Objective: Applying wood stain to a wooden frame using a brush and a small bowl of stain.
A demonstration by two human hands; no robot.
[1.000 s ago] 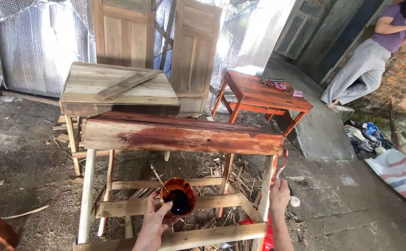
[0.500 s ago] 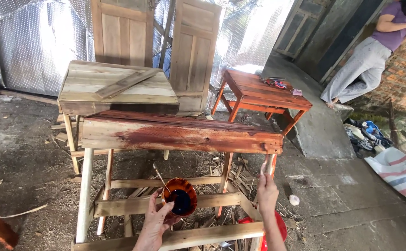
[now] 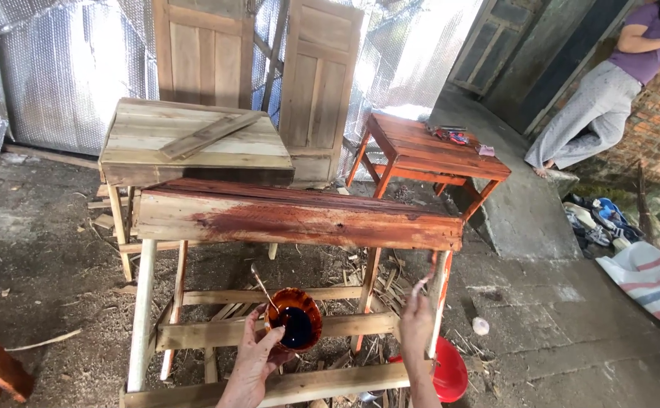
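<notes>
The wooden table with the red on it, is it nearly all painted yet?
Not nearly. The table's top and much of its front board are stained red. In hand: the left hand holds a small bowl of dark stain, and the right hand is at the right front leg, which shows red. Left: the left front leg and lower rails are bare wood.

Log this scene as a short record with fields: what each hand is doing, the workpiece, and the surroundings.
left hand: holds a small bowl of dark stain, a stick in it
right hand: at the front right leg, applying red stain
workpiece: wooden table, top partly stained red
behind: bare wooden table; stained red table
floor: red basin
other: person standing
</notes>
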